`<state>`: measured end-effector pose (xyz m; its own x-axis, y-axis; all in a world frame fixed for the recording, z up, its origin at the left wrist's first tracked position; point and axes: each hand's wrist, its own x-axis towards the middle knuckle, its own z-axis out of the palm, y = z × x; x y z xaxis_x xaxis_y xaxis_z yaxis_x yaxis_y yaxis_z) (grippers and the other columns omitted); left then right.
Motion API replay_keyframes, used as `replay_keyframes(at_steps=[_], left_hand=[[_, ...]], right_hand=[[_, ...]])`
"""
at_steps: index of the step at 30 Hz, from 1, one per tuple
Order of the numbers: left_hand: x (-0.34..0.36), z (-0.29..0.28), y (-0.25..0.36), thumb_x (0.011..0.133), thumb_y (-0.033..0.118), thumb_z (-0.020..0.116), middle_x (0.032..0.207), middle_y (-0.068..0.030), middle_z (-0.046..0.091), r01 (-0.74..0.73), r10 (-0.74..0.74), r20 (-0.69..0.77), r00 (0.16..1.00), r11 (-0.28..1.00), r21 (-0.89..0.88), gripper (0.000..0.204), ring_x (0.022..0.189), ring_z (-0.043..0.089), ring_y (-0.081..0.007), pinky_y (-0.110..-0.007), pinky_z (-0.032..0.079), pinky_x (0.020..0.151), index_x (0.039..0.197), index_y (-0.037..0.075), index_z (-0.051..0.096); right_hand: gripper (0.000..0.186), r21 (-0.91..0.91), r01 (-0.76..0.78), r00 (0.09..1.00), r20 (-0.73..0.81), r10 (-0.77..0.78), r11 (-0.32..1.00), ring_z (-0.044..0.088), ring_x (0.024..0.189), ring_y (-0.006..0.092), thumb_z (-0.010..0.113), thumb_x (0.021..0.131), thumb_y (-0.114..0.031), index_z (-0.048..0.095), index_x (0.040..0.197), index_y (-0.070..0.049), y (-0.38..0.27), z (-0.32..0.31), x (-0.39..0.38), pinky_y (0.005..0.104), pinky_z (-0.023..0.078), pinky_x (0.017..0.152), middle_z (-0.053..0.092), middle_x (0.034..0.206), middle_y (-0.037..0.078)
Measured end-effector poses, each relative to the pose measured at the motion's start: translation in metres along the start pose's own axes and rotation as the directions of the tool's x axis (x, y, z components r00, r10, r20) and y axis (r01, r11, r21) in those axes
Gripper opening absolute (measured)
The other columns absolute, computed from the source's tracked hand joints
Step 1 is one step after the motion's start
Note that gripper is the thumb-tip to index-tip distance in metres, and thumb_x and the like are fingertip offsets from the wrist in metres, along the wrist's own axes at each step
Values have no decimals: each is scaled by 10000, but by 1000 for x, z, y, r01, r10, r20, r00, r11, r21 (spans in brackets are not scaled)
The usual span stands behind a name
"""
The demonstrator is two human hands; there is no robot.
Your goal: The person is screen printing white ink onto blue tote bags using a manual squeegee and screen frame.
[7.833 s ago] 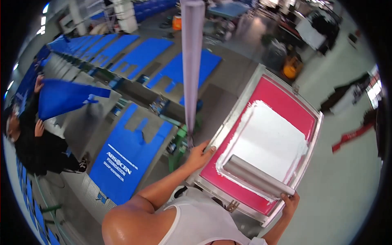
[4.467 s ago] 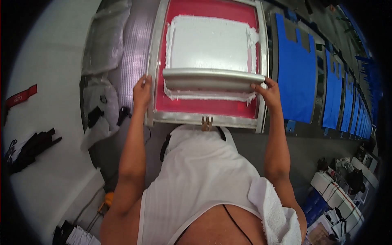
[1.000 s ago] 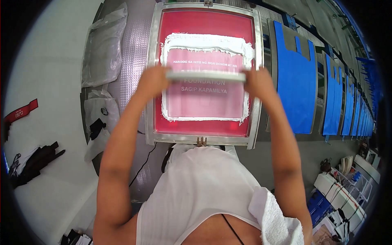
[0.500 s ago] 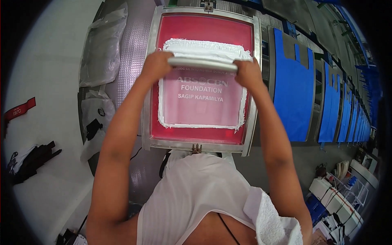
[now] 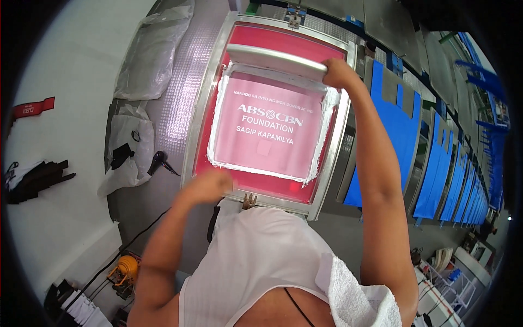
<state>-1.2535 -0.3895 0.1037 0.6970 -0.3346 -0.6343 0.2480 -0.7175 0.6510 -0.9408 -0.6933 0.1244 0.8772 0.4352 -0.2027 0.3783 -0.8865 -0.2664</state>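
The metal squeegee (image 5: 277, 60) lies slantwise across the upper part of the pink screen (image 5: 275, 41), above a pale lettered patch edged by white paint (image 5: 217, 111), and the fingers of the right hand (image 5: 340, 75) are closed around its right end. The left hand (image 5: 210, 187) is over the lower left corner of the metal frame (image 5: 205, 103), apart from the squeegee, its fingers seemingly curled, though blur hides whether they hold anything. Blue bags (image 5: 389, 139) lie flat in a row to the right, and a black hair dryer (image 5: 158, 161) is to the left.
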Motion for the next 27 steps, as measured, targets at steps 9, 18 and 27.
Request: replay_keyframes(at_steps=[9,18,27], left_hand=[[-3,146,-61,933,376,556,734,67,520,74,22,134,991,738,-671,374,713,445,-38,-233,417,648,835,20,614],[-31,123,-42,943,391,525,653,16,542,34,73,138,988,763,-646,415,606,479,-67,-225,408,565,758,33,623],[-34,123,-31,946,358,523,627,22,542,3,78,96,992,760,-650,398,566,458,-71,-224,394,539,735,35,621]], right_hand=[[493,-23,85,996,-13,-85,996,602,995,346,567,645,-75,627,1135,-72,-40,21,23,390,474,875,646,1025,200],[534,-34,53,998,47,-52,998,633,902,347,543,603,-26,639,1128,-59,-98,25,-50,389,502,811,655,953,227],[278,-32,89,988,-123,-93,995,575,792,273,592,607,13,605,872,-70,-198,98,-275,392,438,699,604,806,79]])
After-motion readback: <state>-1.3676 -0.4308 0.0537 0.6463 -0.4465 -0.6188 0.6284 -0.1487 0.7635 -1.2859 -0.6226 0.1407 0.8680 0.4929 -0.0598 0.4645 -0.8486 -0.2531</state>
